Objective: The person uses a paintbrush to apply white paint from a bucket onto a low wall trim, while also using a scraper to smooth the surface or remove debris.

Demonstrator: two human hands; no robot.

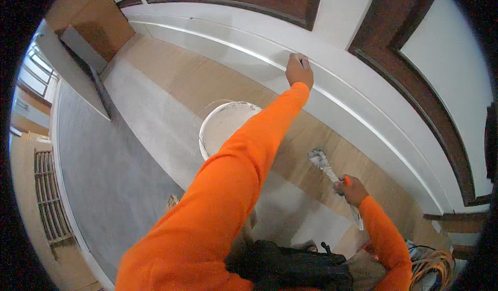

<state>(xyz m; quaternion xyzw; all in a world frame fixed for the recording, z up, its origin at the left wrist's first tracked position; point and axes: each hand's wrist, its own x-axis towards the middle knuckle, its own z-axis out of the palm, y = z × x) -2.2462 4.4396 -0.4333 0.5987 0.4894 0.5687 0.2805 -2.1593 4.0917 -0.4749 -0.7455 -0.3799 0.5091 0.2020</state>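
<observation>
My left hand (299, 69) is closed against the white moulded skirting (218, 42) below the dark-framed wall panels (381, 23), with a small dark item between its fingers that I cannot make out. Under that orange-sleeved arm stands a white bucket (204, 132) of pale beige material, partly hidden by the sleeve. My right hand (351, 190), lower right, grips the handle of a white-crusted tool (320, 160), its head over the wooden floor (290, 135). A small orange piece (346, 180) shows at those fingers.
A long grey surface (114, 177) fills the left, with a pale board (72, 75) on it. Plywood sheets (104, 16) stand at the back left corner, and a slatted grille-like object (49, 197) lies at far left. Coiled orange cord (433, 267) lies at the lower right.
</observation>
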